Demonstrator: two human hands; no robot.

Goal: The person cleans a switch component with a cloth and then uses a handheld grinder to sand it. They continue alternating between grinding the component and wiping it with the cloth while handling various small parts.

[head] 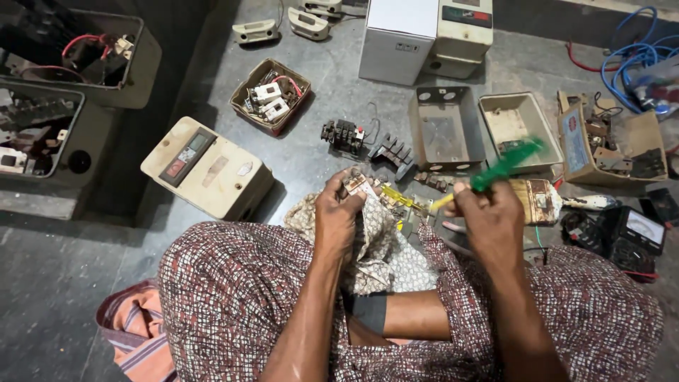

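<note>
View: head camera, looking down past the person's knees to a grey concrete floor (56,283)
Posture: seated on the floor, lap covered by a patterned brown-and-white cloth (233,297)
Left hand (338,212): closed around a small whitish electrical part (356,185), held up at the fingertips just above the lap
Right hand (494,216): closed around a screwdriver (495,173) with a green translucent handle; handle blurred, sticking up and to the right of the fist
Screwdriver shaft: yellow-sleeved, pointing left toward the part in the left hand; whether the tip touches the part cannot be told
Between the hands: a crumpled patterned rag (385,247) lying in the lap, under and behind the left hand
Left of the knees: a beige switch box (209,170) with a red and a green button, lying on its back
Beyond the hands: a small black contactor block (342,136) and a dark toothed piece (393,153) beside it, both on the floor
Further back: a brown cardboard box of small parts (271,95), two open empty metal enclosures (445,127) side by side, a white cabinet (396,39)
Right side: a rusty cream part (537,201) just beside the right hand, a black meter (640,230) near the right knee, a cardboard box of dark parts (612,145), blue cable coil (636,60) at the top corner
Far left: two open grey boxes with wiring (78,60), stacked along the edge
</note>
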